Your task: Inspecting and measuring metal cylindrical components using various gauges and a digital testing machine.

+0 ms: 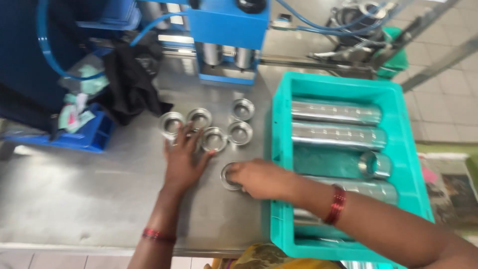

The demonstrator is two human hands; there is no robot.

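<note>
Head view, looking down: the right hand (259,178) lies knuckles-up with its fingers curled over a shallow metal ring cap (230,177), which rests flat on the steel surface (89,194). I cannot tell whether the fingers actually pinch the cap or merely cover its edge. The left hand (183,162) is spread flat, fingers fanned, its tips touching the nearest of a cluster of caps (215,138) just ahead of it; it grips nothing.

To my eye the step in hand is laying caps out in a group: one is being set down or slid beside the others. The next move seems to call for nudging it up alongside the rest without knocking them, since they sit close together.

The caps themselves are round, shiny, low-walled cups of bright metal, open side up, five of them in two loose rows, the sixth apart under the right hand.

Further right, just beside that hand, stands a teal plastic crate (279,149) holding long polished metal tubes (336,112) laid sideways. Behind the caps is a blue press machine (226,25) with hoses, and a dark cloth (132,79) lies to the left.
</note>
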